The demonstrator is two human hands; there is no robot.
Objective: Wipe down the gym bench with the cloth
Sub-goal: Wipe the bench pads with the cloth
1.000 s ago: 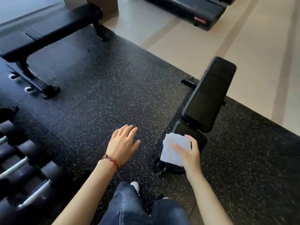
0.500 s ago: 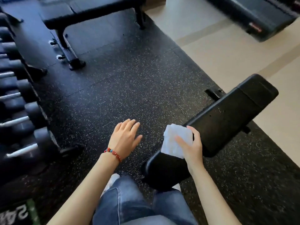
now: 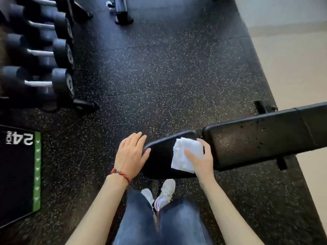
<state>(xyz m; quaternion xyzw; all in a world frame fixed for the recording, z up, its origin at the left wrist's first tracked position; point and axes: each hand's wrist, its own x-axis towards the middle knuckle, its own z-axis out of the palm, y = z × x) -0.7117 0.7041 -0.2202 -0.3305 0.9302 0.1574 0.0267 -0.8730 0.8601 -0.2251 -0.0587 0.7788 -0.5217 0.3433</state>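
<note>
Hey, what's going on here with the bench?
A person stands at the end of a black gym bench. Their right hand holds a folded white cloth against the seat pad, near the gap to the backrest. The left hand rests open at the seat's edge. Specks dot the backrest.

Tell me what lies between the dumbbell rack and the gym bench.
In the head view, only bare speckled rubber floor lies between the dumbbell rack and the gym bench.

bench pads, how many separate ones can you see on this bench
2. The seat pad lies nearest the person, under the white cloth in the right hand and beside the left hand. The long back pad runs off the right edge, so more may be hidden.
</note>
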